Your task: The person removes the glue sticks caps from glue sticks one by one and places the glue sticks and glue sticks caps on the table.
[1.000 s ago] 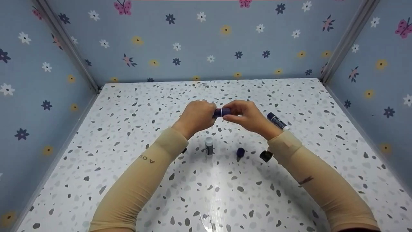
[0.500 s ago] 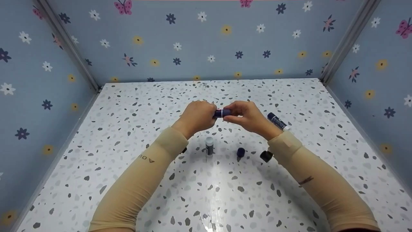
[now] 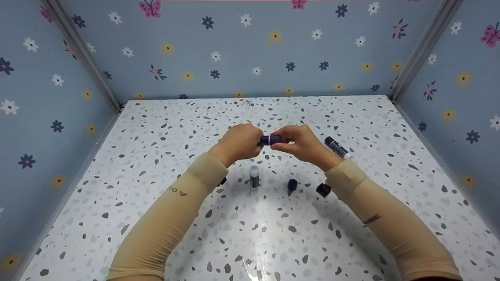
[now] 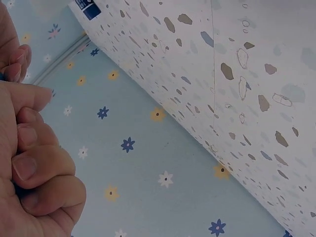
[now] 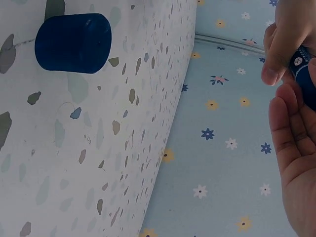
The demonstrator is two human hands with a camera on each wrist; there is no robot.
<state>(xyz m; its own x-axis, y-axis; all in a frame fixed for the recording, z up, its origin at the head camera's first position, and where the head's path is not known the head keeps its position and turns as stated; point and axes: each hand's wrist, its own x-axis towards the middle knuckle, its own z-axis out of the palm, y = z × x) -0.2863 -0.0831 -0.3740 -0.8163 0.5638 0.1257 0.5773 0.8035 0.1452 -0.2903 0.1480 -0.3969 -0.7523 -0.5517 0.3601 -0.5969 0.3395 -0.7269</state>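
Note:
In the head view my left hand (image 3: 242,141) grips the body of a dark blue tube (image 3: 265,140) with a white ring. From the other side, my right hand (image 3: 299,143) pinches the tube's right end between thumb and fingers. The tube lies level, raised over the table; its left part is hidden in the left fist. The right wrist view shows printing on the blue tube (image 5: 303,74) between both hands. Curled fingers of my left hand (image 4: 42,168) fill the lower left of the left wrist view.
On the speckled table (image 3: 242,226) stand a white-topped tube (image 3: 254,177) and a dark blue cap (image 3: 292,184). A black cap-like piece (image 3: 323,190) sits by the right sleeve. Behind the right wrist lies another dark blue tube (image 3: 336,147). Flowered walls (image 3: 250,50) enclose the table.
Both hands, with the tube between them, have come slightly nearer the body. Their hold looks the same, and the things on the table have not moved.

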